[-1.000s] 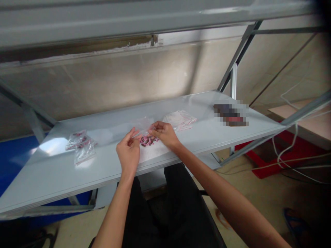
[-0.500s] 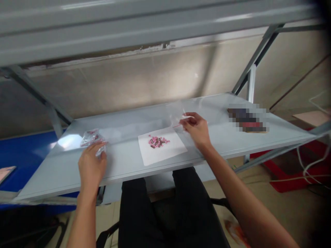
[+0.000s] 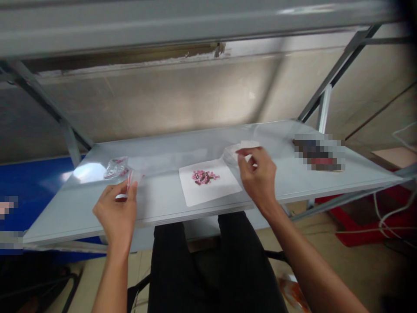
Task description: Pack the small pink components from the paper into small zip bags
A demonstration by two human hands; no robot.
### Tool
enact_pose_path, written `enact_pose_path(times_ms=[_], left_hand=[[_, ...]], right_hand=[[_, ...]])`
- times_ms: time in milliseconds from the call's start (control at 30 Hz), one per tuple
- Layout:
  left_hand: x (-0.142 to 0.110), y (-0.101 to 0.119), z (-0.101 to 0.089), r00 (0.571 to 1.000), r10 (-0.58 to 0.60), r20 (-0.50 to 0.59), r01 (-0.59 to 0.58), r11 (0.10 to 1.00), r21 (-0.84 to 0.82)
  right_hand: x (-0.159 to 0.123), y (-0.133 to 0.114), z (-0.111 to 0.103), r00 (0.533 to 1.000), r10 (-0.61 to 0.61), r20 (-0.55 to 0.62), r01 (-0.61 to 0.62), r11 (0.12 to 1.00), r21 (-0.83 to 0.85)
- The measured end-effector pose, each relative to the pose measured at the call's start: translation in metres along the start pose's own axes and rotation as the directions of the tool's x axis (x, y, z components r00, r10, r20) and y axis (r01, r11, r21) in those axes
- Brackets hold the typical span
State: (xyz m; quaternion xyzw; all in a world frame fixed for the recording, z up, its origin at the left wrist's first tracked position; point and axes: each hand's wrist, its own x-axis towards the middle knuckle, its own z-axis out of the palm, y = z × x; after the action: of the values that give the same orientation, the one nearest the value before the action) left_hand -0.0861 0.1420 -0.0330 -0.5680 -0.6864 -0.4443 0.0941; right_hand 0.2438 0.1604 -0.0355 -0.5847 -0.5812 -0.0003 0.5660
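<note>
My left hand pinches a small clear zip bag with a red strip between thumb and fingers. Just behind it lies another clear zip bag with reddish pieces inside. A white sheet lies in the middle of the table, bearing a pile of pink tablets and several dark capsules. My right hand is closed at the sheet's right edge, its fingertips on a crumpled clear plastic bag. The hand covers part of that bag.
The grey table stands against a wall, under a grey metal shelf. A blurred-out dark item lies at the right of the table. A blue surface is to the left; a red object and white cables are at the right.
My left hand has lifted the small zip bag from beside the other one. My right hand has turned and come closer, with the clear bag now lower, behind its fingers. The view has shifted slightly.
</note>
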Motion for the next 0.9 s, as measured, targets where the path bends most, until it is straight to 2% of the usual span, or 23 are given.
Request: enact_pose_path(times_ms=[33, 100, 133, 200, 267, 333, 467, 667, 800, 900], left_hand=[[-0.005, 0.009, -0.002, 1.0, -0.003, -0.011, 0.002, 0.999, -0.046], [-0.017, 0.026, -0.007, 1.0, 0.013, -0.017, -0.015, 0.993, -0.118], [-0.022, 0.034, -0.01, 1.0, 0.027, -0.007, -0.028, 0.99, -0.139], [-0.033, 0.046, -0.015, 0.997, 0.077, 0.015, -0.074, 0.986, -0.15], [-0.04, 0.052, -0.017, 0.988, 0.151, 0.035, -0.145, 0.979, -0.144], [-0.043, 0.052, -0.018, 0.974, 0.223, 0.043, -0.214, 0.965, -0.15], [-0.039, 0.042, -0.019, 0.949, 0.297, 0.109, -0.273, 0.942, -0.197], [-0.035, 0.035, -0.021, 0.896, 0.255, 0.364, -0.187, 0.959, -0.211], [-0.038, 0.037, -0.02, 0.895, 0.17, 0.411, -0.124, 0.983, -0.136], [-0.039, 0.035, -0.018, 0.877, 0.138, 0.459, -0.109, 0.99, -0.089]], right_hand=[[-0.009, -0.017, 0.006, 0.994, -0.004, 0.105, -0.008, 0.993, 0.121], [-0.026, -0.051, 0.024, 0.915, -0.063, 0.399, -0.097, 0.924, 0.369], [-0.034, -0.067, 0.035, 0.861, -0.079, 0.503, -0.167, 0.889, 0.426], [-0.046, -0.093, 0.058, 0.778, -0.112, 0.618, -0.235, 0.861, 0.451], [-0.051, -0.107, 0.078, 0.771, -0.087, 0.631, -0.279, 0.845, 0.457], [-0.052, -0.109, 0.092, 0.773, -0.064, 0.632, -0.316, 0.825, 0.47], [-0.052, -0.098, 0.099, 0.762, -0.044, 0.646, -0.371, 0.788, 0.491], [-0.058, -0.085, 0.098, 0.75, -0.042, 0.66, -0.451, 0.698, 0.557], [-0.064, -0.084, 0.097, 0.704, -0.015, 0.71, -0.536, 0.646, 0.544], [-0.065, -0.084, 0.091, 0.681, -0.009, 0.732, -0.531, 0.683, 0.502]])
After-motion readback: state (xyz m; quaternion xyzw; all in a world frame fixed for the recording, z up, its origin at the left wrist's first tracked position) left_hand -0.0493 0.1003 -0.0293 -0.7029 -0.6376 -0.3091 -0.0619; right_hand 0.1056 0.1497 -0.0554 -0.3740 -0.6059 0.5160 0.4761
